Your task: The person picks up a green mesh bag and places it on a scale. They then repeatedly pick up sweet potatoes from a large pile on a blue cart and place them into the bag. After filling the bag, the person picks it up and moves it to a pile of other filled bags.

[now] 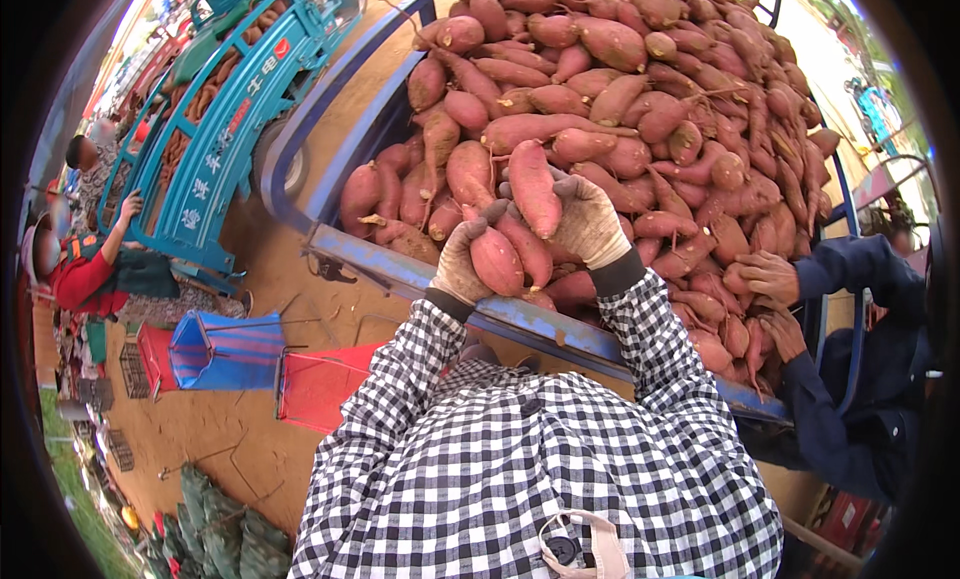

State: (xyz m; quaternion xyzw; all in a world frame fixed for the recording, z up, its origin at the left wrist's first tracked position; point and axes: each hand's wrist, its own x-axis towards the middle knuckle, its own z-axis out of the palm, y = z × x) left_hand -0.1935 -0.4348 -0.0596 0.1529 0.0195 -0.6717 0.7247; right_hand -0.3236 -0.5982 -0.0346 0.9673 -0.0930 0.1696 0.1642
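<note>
A large heap of red-skinned sweet potatoes (570, 76) fills the blue metal cargo bed (375, 260) before me. Both my hands wear soiled, pale work gloves with dark fingers. Near the bed's front edge, my left hand (459, 268) grips a plump sweet potato (496, 262), its fingers curled over the top. My right hand (592, 211) holds another sweet potato (535, 189) by its right side, raised over the heap. Between the two lies a third sweet potato (529, 249); whether a hand holds it, I cannot tell.
At the right, another person's hands (772, 279) in dark sleeves touch the heap. A loaded teal cargo tricycle (217, 151) stands at the left, with a person in red (82, 279) beside it. Blue (225, 350) and red bags (322, 384) and filled green sacks (225, 534) are on the ground.
</note>
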